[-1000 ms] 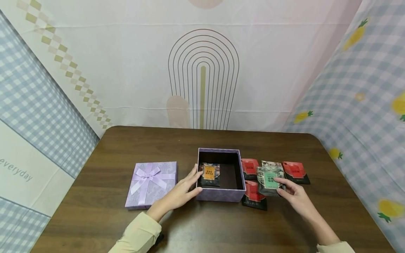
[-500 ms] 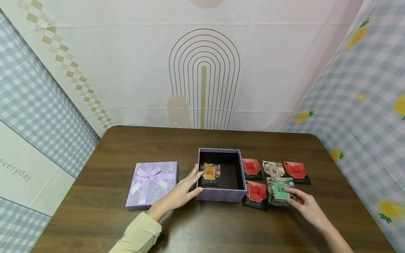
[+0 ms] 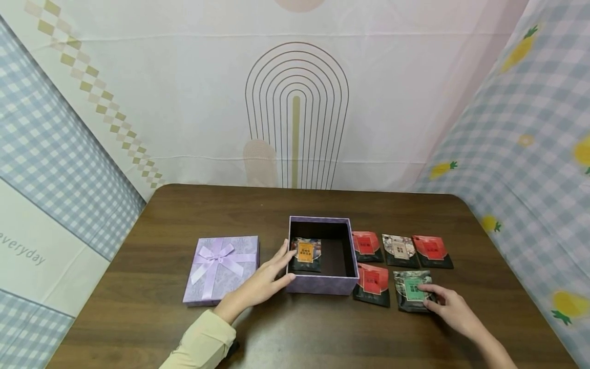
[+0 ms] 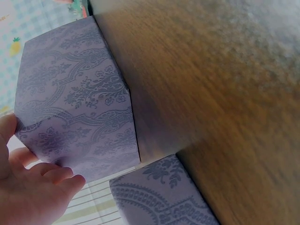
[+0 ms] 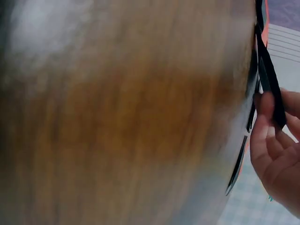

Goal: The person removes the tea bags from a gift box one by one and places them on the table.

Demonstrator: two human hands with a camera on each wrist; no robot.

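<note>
An open purple gift box (image 3: 321,285) stands on the table, its inside dark. My left hand (image 3: 260,282) rests with extended fingers along its left wall, the thumb near the front corner. In the left wrist view the fingertips touch the box's patterned side (image 4: 77,98). Inside, at the left, lies an orange-labelled sachet (image 3: 306,253). My right hand (image 3: 454,310) pinches the right edge of a green-labelled sachet (image 3: 412,290) between thumb and fingers, close over the table. The right wrist view shows the sachet (image 5: 272,84) edge-on and dark.
Right of the box lie red-labelled sachets, one at the back (image 3: 366,246), one in front (image 3: 372,283) and one at far right (image 3: 432,251). A pale-labelled sachet (image 3: 400,250) sits between the back ones. The purple lid (image 3: 222,270) with its ribbon bow lies at left.
My right hand has carried the green-labelled sachet rightward and toward me, off the other sachets, uncovering the pale-labelled one. My left hand and the box have stayed put.
</note>
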